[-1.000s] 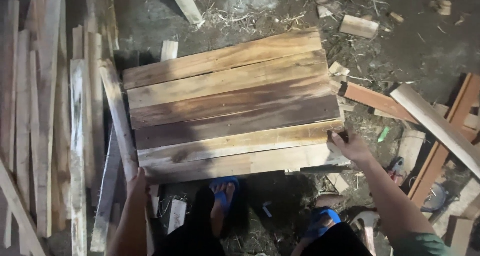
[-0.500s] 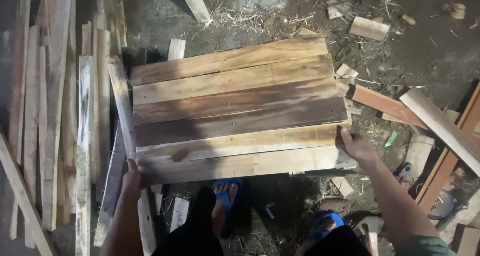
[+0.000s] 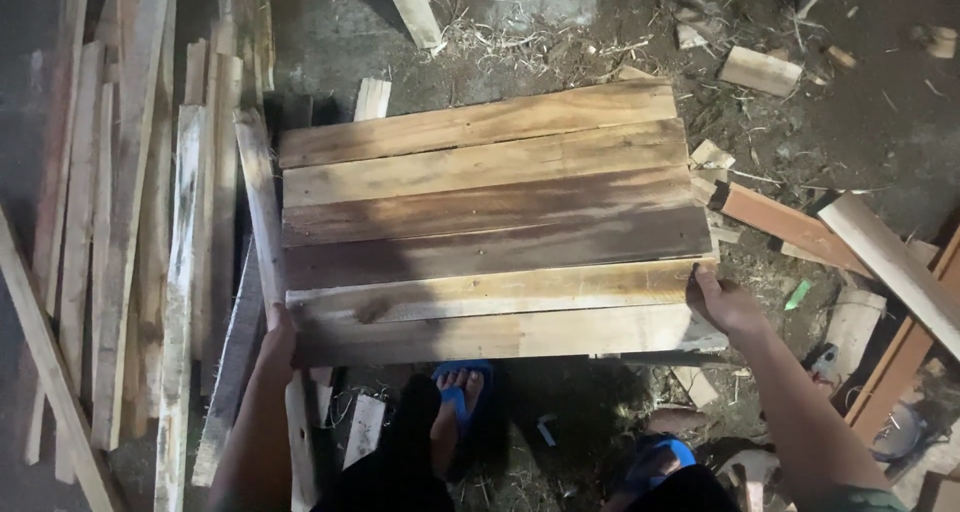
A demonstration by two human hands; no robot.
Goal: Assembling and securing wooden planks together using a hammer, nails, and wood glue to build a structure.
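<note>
A panel of several wooden planks (image 3: 490, 222) joined side by side lies in front of me, pale at the far and near edges and dark brown through the middle. My left hand (image 3: 276, 336) grips the panel's near left corner. My right hand (image 3: 722, 300) holds its near right edge, fingers curled over the end of the planks. My feet in blue sandals (image 3: 458, 392) stand just below the panel's near edge.
A pile of long rough slats (image 3: 130, 242) lies to the left, one slat leaning along the panel's left side. Offcuts and boards (image 3: 800, 227) litter the dirt floor at right. A short block (image 3: 758, 70) and straw debris lie at the far side.
The panel sits slightly lower and further right in view than before. Both hands stay on its near corners, the right one shifted a little toward the plank ends.
</note>
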